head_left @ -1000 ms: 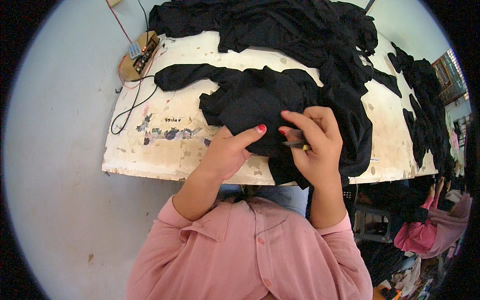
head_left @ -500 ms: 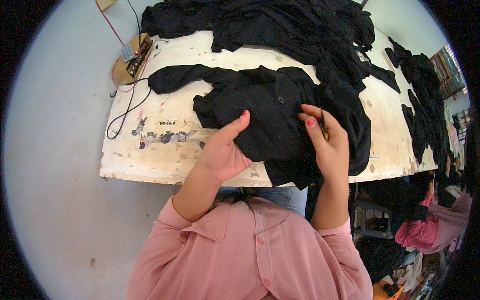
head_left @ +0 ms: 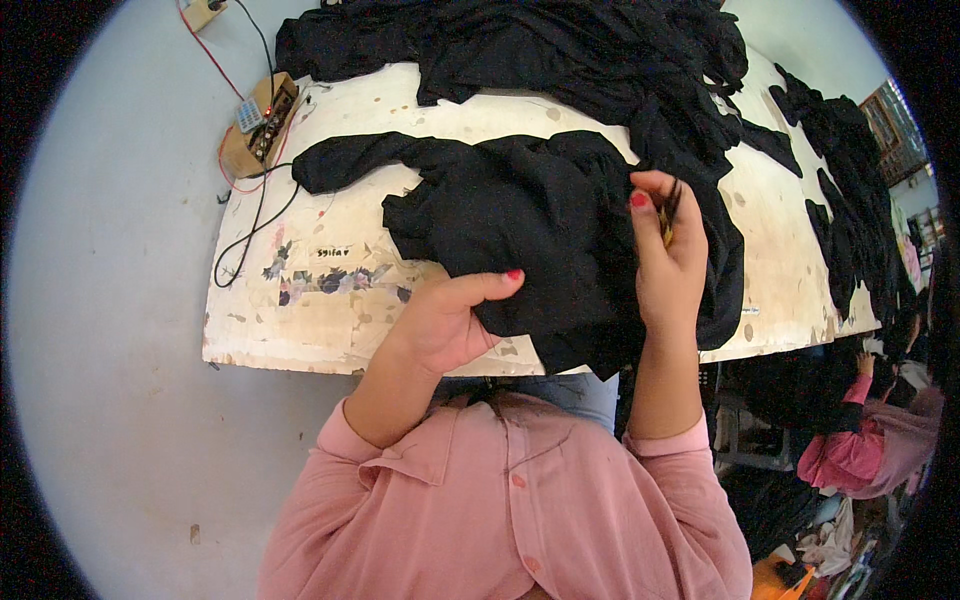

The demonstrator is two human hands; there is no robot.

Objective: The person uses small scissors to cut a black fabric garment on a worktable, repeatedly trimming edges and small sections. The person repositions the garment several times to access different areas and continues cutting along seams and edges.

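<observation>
A black garment (head_left: 530, 220) with a long sleeve lies bunched on the table in front of me. My left hand (head_left: 445, 320) grips its near left edge, thumb pressed on top and fingers tucked beneath the cloth. At the garment's right side, my right hand (head_left: 672, 235) is raised with its fingers curled. A small black-and-yellow tool (head_left: 667, 228) sits in that palm, mostly covered by the fingers. Thumb and forefinger are close to the cloth; whether they pinch it, I cannot tell.
More black garments (head_left: 540, 50) are heaped across the table's far side. A wooden box with electronics and cables (head_left: 262, 125) stands at the table's (head_left: 300, 340) far left corner. Black clothes (head_left: 855, 170) hang over the right side. At right, a person in pink (head_left: 850, 450) is nearby.
My right hand has moved up and to the right, and the tool shows more. My left thumb has come down on the cloth. The round button that showed on the garment is out of sight.
</observation>
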